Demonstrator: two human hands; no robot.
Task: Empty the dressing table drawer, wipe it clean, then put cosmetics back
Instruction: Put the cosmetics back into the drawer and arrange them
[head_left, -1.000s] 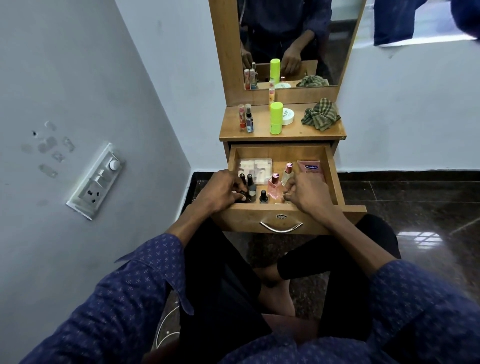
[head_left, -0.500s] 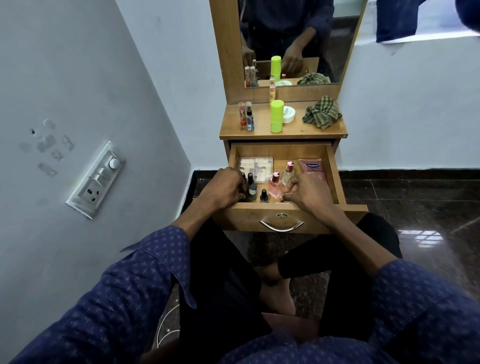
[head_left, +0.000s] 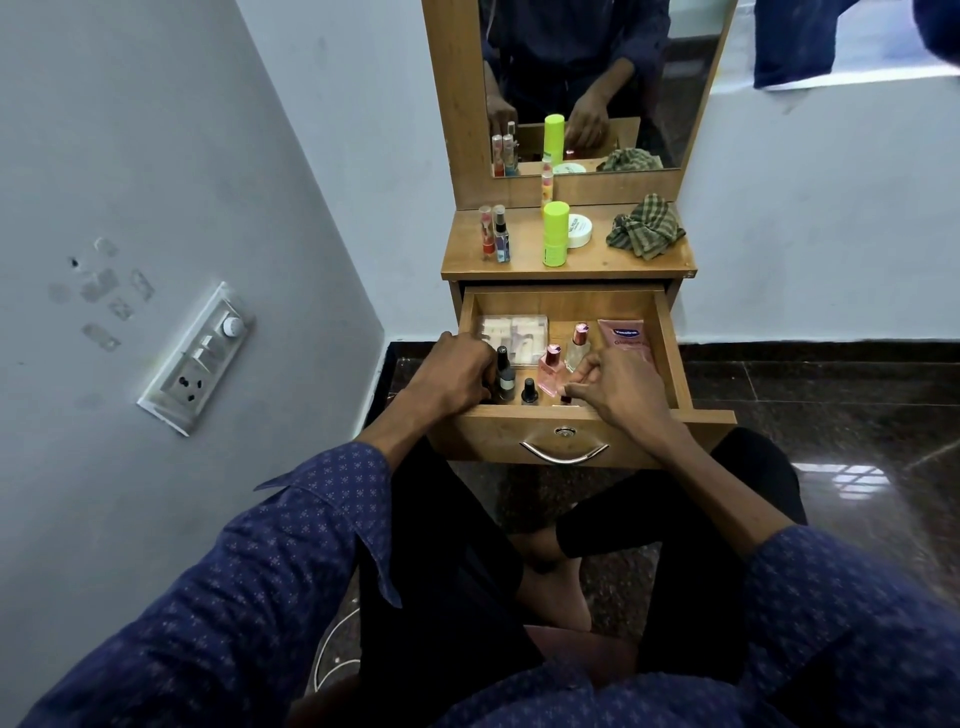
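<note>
Two hands reach into the open drawer (head_left: 670, 343) of a narrow wooden dressing table. The left hand (head_left: 452, 376) sits at the drawer's front left corner, fingers curled beside a tall dark bottle (head_left: 504, 371); whether it holds something is hidden by its own knuckles, so I cannot tell. The right hand (head_left: 615, 384) is at the front right, its fingers bent and pinching a small dark item (head_left: 566, 399) against the front wall, too small to identify.

The drawer is pale wood with a curved metal handle (head_left: 563, 453) and a small lock on its face. Inside, cosmetics stand or lie loosely: a clear flat case (head_left: 511, 330) at the back left, a short black-capped bottle (head_left: 529, 391) near the front, a pink bottle (head_left: 549, 368) with a rosy cap just beside a clear bottle (head_left: 577, 345) with a similar cap, and a pink tube (head_left: 623, 338) lying flat along the right wall.

On the tabletop (head_left: 571, 260) above, well apart from the hands, stand two slim spray bottles (head_left: 493, 234), a lime-green stick (head_left: 555, 234), a white round jar (head_left: 579, 229) just behind it, and a crumpled green checked cloth (head_left: 644, 226) at the right. A mirror (head_left: 597, 78) rises behind them.
</note>
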